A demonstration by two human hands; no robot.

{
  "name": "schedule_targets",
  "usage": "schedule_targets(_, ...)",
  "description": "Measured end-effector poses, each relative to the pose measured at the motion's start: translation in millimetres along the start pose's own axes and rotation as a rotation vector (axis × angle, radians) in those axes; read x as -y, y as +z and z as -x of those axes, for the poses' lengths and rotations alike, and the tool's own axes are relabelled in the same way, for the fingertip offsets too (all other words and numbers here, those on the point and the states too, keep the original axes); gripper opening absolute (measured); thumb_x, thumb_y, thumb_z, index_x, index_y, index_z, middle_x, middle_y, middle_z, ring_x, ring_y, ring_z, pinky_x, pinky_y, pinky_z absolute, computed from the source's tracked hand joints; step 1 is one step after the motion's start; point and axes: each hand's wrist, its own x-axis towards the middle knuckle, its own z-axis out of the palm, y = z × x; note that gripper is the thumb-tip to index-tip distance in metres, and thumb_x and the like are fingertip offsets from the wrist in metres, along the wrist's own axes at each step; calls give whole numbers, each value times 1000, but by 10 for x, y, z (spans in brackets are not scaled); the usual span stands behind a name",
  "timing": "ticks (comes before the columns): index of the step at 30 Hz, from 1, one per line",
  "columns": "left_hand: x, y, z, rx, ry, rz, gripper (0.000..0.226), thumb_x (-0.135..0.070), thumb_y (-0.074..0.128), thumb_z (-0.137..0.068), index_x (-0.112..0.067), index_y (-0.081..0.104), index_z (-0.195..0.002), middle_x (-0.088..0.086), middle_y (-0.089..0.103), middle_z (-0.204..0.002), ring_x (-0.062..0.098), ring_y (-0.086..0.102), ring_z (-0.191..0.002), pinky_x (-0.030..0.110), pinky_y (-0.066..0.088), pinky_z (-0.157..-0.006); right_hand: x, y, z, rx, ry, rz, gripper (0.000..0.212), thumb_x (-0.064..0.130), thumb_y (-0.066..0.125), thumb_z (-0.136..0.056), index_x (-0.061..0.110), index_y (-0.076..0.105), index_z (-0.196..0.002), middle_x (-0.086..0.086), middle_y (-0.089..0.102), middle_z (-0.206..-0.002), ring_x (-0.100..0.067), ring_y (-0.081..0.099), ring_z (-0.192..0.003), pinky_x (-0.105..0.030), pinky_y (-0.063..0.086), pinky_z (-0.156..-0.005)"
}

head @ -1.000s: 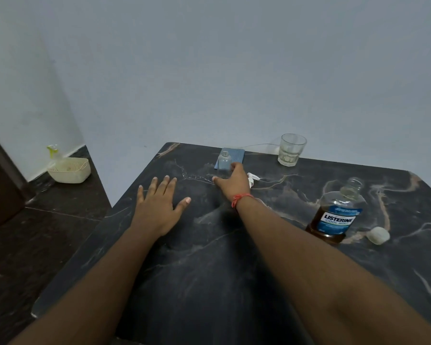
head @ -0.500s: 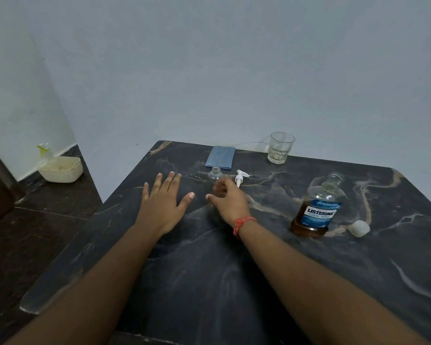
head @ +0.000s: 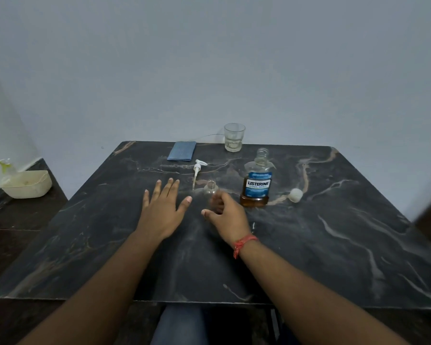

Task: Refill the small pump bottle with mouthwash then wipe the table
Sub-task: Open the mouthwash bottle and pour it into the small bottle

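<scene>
The small clear pump bottle [head: 211,188] stands upright and uncapped near the table's middle. My right hand [head: 226,215], with a red thread on its wrist, has its fingers curled around the bottle's lower part. The bottle's white pump head [head: 197,169] lies on the table just behind and to the left. An open Listerine mouthwash bottle [head: 257,181], holding a little amber liquid, stands right of the small bottle. Its white cap [head: 295,195] lies further right. A folded blue cloth [head: 182,151] lies at the far edge. My left hand [head: 162,210] rests flat with fingers spread.
A drinking glass [head: 234,137] stands at the far edge of the dark marble table [head: 334,245], against the wall. Left of the table, a cream basket [head: 26,184] with a spray bottle behind it sits on a dark ledge. My knee shows below the near edge.
My right hand has drawn the small bottle from beside the blue cloth toward me, to a spot left of the Listerine bottle. The left hand stays flat.
</scene>
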Motion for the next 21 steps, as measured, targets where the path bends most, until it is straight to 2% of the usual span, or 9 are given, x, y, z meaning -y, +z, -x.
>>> schedule_targets(2,-110,20,32,2,12,3,77,-67,16,-97,-25,15,-160,-4,13,-169,21,-2,-156,53,-1,-123,-42,-75,46,18,-11,-35,60,22,82,-78,20,54,-130,8,62,-125,-5,58,-117,-16,47,-94)
schedule_targets(5,-176,0,72,9,20,38,71,-63,19,-100,-26,16,-160,-4,13,-168,21,-2,-155,52,-2,-124,-120,-211,104,-4,-35,-8,69,26,83,-77,19,50,-136,4,55,-136,-8,51,-126,-28,43,-107)
schedule_targets(10,-264,-59,157,-9,100,205,62,-54,28,-103,-25,25,-158,-4,21,-167,16,3,-155,45,-1,-125,-294,-530,236,-138,-85,21,52,26,82,-79,19,57,-124,7,60,-122,-7,57,-114,-29,47,-102)
schedule_targets(12,-328,-70,198,-8,94,384,62,-55,34,-101,-28,29,-157,-3,25,-165,14,10,-154,41,8,-124,-353,-700,258,-195,-82,-6,45,23,81,-79,22,57,-117,6,62,-117,-5,60,-108,-29,50,-99)
schedule_targets(14,-380,-75,230,13,77,575,56,-56,48,-98,-41,36,-151,-12,36,-156,10,26,-147,33,27,-115,-402,-885,249,-254,-70,-8,42,21,80,-80,23,56,-115,3,63,-114,-6,62,-104,-30,52,-96)
schedule_targets(16,-443,-52,243,50,74,713,59,-55,62,-90,-47,40,-145,-22,44,-145,3,38,-137,28,35,-107,-441,-1067,212,-320,-62,35,41,22,80,-81,21,55,-114,1,61,-111,-9,60,-101,-31,53,-93)
schedule_targets(19,-503,15,200,145,10,915,77,-37,76,-85,-28,38,-151,-7,46,-152,14,43,-140,38,37,-116,-466,-1278,103,-354,-36,44,43,21,79,-82,15,55,-117,-4,59,-115,-12,58,-101,-27,52,-92)
schedule_targets(21,-537,52,175,160,2,971,70,-25,78,-85,-24,44,-146,-2,53,-147,15,50,-136,40,39,-115,-463,-1370,7,-300,-5,7,50,21,78,-83,13,53,-126,-3,58,-123,-12,57,-109,-21,48,-92)
